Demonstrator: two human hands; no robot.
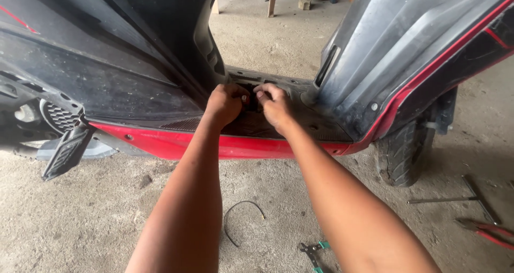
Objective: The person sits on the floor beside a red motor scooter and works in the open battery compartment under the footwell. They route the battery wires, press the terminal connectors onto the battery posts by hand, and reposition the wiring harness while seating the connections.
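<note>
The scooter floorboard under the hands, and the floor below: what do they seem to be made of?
The floorboard looks like moulded black plastic, matt and dusty, with a ribbed texture and screw holes. The red side panel seems glossy painted plastic. The floor looks like rough bare concrete, grey and stained. Both hands, left hand and right hand, rest on the floorboard.

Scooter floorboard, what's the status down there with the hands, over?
Left hand and right hand both at the dark opening in the floorboard, fingers curled. Grip hidden. Loose black cable and hand tools on ground behind.

concrete floor point(107, 219) | black cable point(235, 219) | T-wrench point(471, 198) | red-handled pliers point(490, 233) | teal-handled pliers point(315, 251)
</note>
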